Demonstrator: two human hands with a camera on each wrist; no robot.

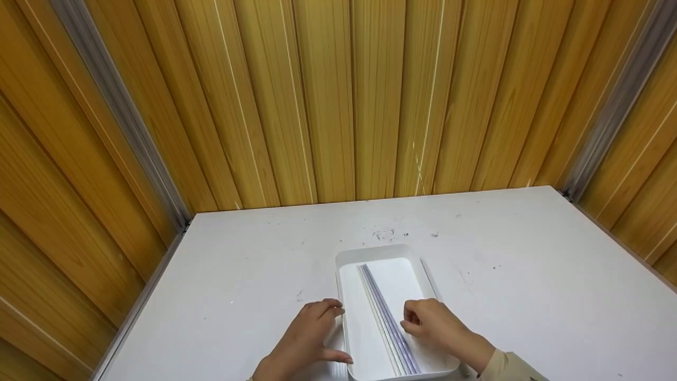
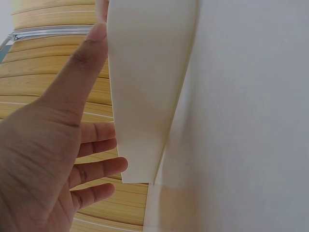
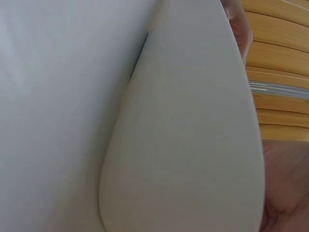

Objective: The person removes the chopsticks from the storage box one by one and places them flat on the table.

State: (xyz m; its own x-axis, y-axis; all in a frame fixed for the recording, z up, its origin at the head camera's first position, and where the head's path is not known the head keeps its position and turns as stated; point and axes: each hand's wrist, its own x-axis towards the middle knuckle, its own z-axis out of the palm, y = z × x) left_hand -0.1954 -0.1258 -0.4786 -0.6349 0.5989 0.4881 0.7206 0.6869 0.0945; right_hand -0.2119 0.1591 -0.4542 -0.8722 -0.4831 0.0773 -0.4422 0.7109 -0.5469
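A white rectangular tray (image 1: 370,254) with rounded corners lies near the front of the table. Several long thin sticks (image 1: 389,323), white and pale purple, lie side by side lengthwise in it. My left hand (image 1: 312,330) is at the tray's left side, thumb and fingers spread, fingertips at the rim. In the left wrist view, its fairly straight fingers meet the tray's side wall (image 2: 145,87). My right hand (image 1: 436,325) reaches over the right rim, fingers curled, just right of the sticks. Whether its fingertips hold anything is hidden; the tray wall (image 3: 183,135) blocks the right wrist view.
The white table (image 1: 529,275) has small dark marks (image 1: 384,234) beyond the tray. Wood-patterned panels (image 1: 328,106) stand behind and at both sides, with metal posts (image 1: 127,106) in the corners. A thin grey strip (image 1: 429,276) runs along the tray's right side.
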